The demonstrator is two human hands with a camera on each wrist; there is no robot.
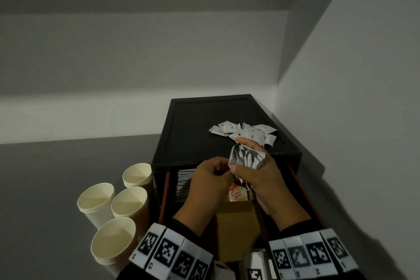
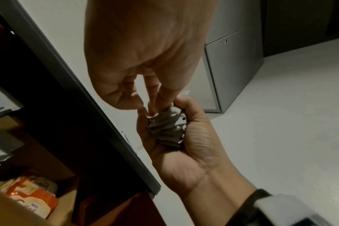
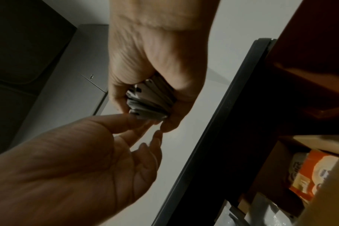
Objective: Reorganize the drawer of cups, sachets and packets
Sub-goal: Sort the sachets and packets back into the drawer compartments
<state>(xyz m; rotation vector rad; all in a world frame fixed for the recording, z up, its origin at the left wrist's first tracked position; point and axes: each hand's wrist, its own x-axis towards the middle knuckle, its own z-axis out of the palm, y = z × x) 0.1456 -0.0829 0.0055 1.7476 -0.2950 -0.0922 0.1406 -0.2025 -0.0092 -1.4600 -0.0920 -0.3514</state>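
My right hand [image 1: 261,173] clutched a sachet bundle [image 1: 246,157] above the drawer [image 1: 302,186]; my left hand [image 1: 210,179] – fingers curled – pinched its edge.

Drawer [image 1: 302,191] interior mostly behind both hands; sachet bundle [image 1: 246,158] print unreadable; lowest cup [image 1: 113,243] partly behind sleeve.

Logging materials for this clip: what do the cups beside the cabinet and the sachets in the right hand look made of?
Cups: matte cream paper by the look, with thin rolled rims and stacked sets. Sachets gripped by the right hand: thin white printed paper or laminate, creased and fanned; which one cannot be told.
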